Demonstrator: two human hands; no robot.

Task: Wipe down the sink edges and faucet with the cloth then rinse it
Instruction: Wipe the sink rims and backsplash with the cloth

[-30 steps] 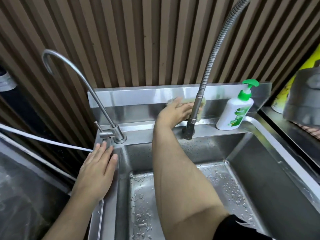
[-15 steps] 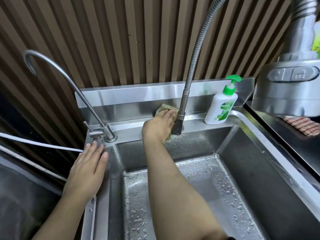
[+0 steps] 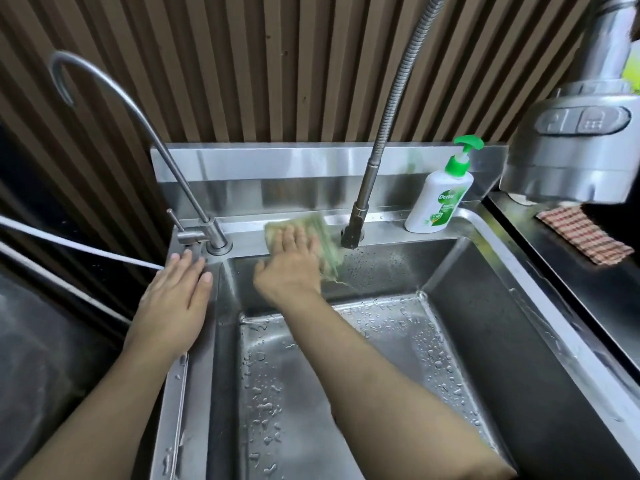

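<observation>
Cloth (image 3: 311,237) pressed on sink (image 3: 381,230) ledge under flat right hand (image 3: 291,268); left hand (image 3: 173,299) rests released.

One camera only, worn on my head, so no second view shares anything; it looks forward and steeply down into the sink (image 3: 519,282) from close above its front; wide lens, so the slatted wall bends at the edges; my forearms enter from the bottom, left hand (image 3: 173,296) and right hand (image 3: 291,265) near centre; the spray head (image 3: 571,150) looms at the upper right, seemingly nearest the lens, slightly blurred
</observation>
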